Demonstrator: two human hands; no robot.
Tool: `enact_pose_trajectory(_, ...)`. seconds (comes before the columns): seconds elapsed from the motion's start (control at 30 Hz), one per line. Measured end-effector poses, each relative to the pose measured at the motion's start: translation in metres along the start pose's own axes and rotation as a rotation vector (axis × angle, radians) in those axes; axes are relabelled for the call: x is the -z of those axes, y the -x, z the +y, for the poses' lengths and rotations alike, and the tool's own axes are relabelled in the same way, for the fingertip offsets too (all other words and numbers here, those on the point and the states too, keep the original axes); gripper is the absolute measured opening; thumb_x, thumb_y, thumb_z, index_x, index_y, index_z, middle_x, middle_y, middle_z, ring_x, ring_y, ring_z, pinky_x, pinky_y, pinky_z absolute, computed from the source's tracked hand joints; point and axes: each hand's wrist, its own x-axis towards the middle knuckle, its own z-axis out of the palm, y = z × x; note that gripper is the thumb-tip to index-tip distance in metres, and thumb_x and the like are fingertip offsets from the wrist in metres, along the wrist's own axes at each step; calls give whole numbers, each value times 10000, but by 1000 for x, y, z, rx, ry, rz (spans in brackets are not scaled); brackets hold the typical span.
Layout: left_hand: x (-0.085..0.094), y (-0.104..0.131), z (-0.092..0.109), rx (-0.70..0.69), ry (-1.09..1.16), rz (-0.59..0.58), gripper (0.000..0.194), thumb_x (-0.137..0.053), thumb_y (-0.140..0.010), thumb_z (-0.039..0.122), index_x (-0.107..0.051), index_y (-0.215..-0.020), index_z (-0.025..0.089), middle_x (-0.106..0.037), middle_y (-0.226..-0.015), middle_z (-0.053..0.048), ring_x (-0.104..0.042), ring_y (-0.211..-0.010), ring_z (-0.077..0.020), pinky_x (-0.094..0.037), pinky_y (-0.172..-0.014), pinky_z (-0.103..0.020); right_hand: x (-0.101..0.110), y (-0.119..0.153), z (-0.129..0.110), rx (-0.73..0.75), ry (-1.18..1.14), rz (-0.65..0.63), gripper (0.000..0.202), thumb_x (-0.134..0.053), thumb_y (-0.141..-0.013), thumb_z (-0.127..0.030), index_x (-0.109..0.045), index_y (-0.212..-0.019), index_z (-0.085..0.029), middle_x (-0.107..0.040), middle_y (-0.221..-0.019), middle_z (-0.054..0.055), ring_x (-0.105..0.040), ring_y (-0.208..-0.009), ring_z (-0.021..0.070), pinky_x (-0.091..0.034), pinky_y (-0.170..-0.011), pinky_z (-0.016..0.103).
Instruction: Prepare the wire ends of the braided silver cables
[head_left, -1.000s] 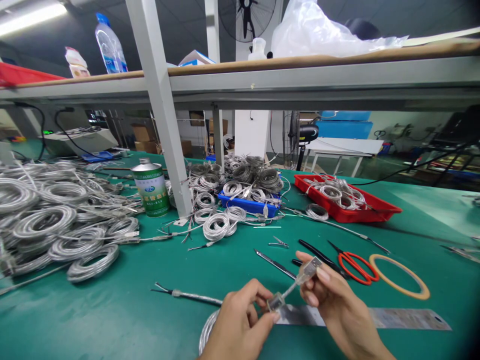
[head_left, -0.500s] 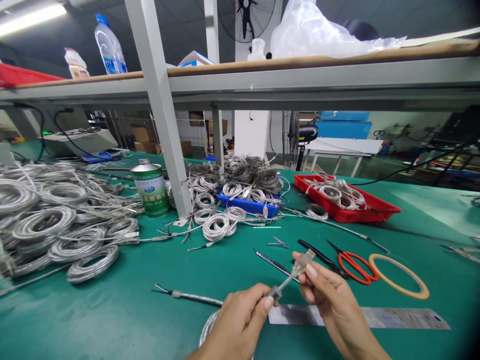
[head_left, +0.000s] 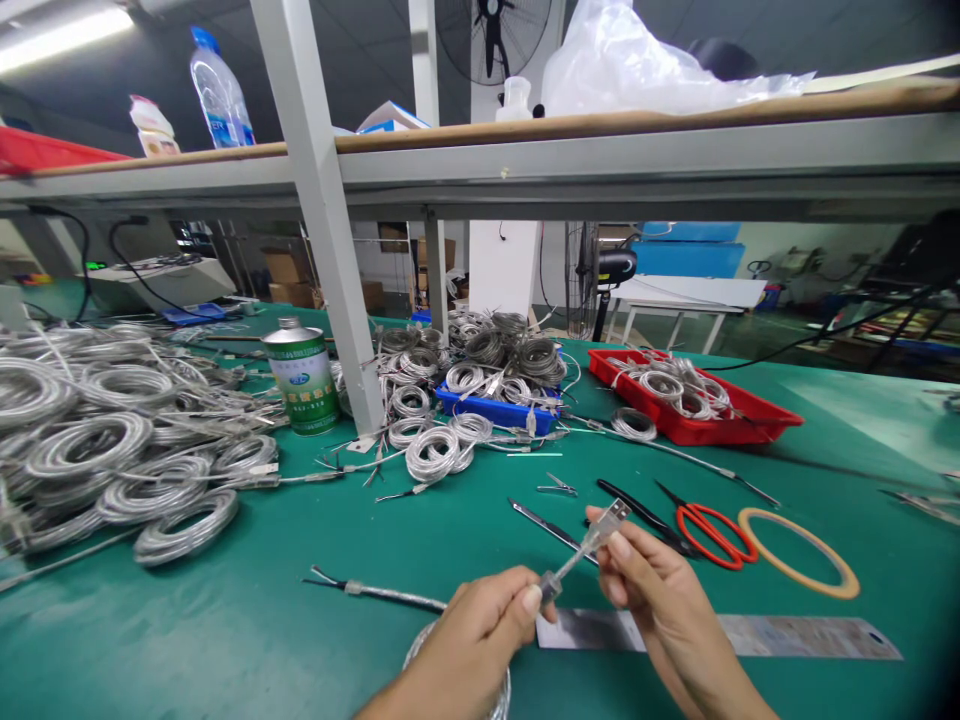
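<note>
Between my two hands stretches one end of a clear-jacketed USB cable [head_left: 574,562]. My right hand [head_left: 660,590] pinches the USB plug [head_left: 616,512], its metal tip pointing up and away. The fingers of my left hand [head_left: 480,625] are closed on a small clear moulded block [head_left: 551,584] further down the same cable. Coiled cable shows partly under my left hand. A stripped cable end [head_left: 351,588] with bare wires lies to the left. Under my right hand, partly covered, is a steel ruler [head_left: 810,636].
Behind my hands lie tweezers [head_left: 544,522], black-handled cutters [head_left: 637,510], red scissors [head_left: 712,535] and a tape ring [head_left: 799,552]. Coiled cables fill a blue tray [head_left: 495,410] and a red tray [head_left: 697,428]. A cable pile [head_left: 112,440] and green can [head_left: 301,380] stand left, near a shelf post [head_left: 322,220].
My left hand has shifted very slightly down and left along with the cable. The plug has turned a little, showing its metal end more clearly; both hands keep their hold.
</note>
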Motion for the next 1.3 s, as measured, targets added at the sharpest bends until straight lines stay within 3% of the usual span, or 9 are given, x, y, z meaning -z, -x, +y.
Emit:
enact_pose_trajectory(0.3,1,1,0,-12,26,-43,315,-281,-902,381,-467,-751,177,-417,-662,24,-390,-624,-124,-311,-606,-229,-3,4,-4,20,27,-28,229,-697,-671,-407,-671,-764,-200,-511,-562,-54,-380,-485,42,-332,-535,168)
enact_pose_trajectory(0.47,0,3,3,-32,8,-56,284,-318,-891,376,-514,-865,173,-433,-641,28,-399,-584,-117,-297,-562,-220,-3,4,-4,13,35,-35,275,-705,-652,-420,-667,-803,-193,-477,-505,-56,-374,-474,57,-325,-510,175)
enact_pose_trajectory(0.6,-3,4,4,-42,-10,-27,291,-414,-842,426,-498,-973,180,-352,-571,62,-298,-462,-94,-218,-455,-209,-7,8,-7,8,16,-49,270,-715,-644,-404,-669,-805,-192,-493,-544,-43,-375,-479,58,-320,-490,175)
enact_pose_trajectory(0.8,-5,7,5,-102,-112,40,233,-359,-879,327,-526,-979,198,-505,-714,14,-412,-592,-120,-281,-562,-223,-13,13,-9,30,-11,-121,260,-731,-625,-381,-652,-779,-187,-485,-545,-42,-366,-457,52,-313,-451,170)
enact_pose_trajectory(1.1,-6,8,6,-84,-113,83,197,-373,-844,326,-519,-839,194,-392,-593,44,-365,-526,-115,-278,-536,-223,-24,19,-9,36,-50,-35,334,-765,-542,-430,-661,-743,-184,-507,-551,-34,-371,-421,32,-304,-425,164)
enact_pose_trajectory(1.3,-7,7,8,-48,-128,77,215,-352,-811,343,-482,-737,189,-388,-575,31,-389,-538,-131,-285,-530,-226,-21,18,-8,-5,-8,-90,315,-749,-570,-434,-671,-751,-188,-487,-521,-37,-381,-438,53,-319,-444,180)
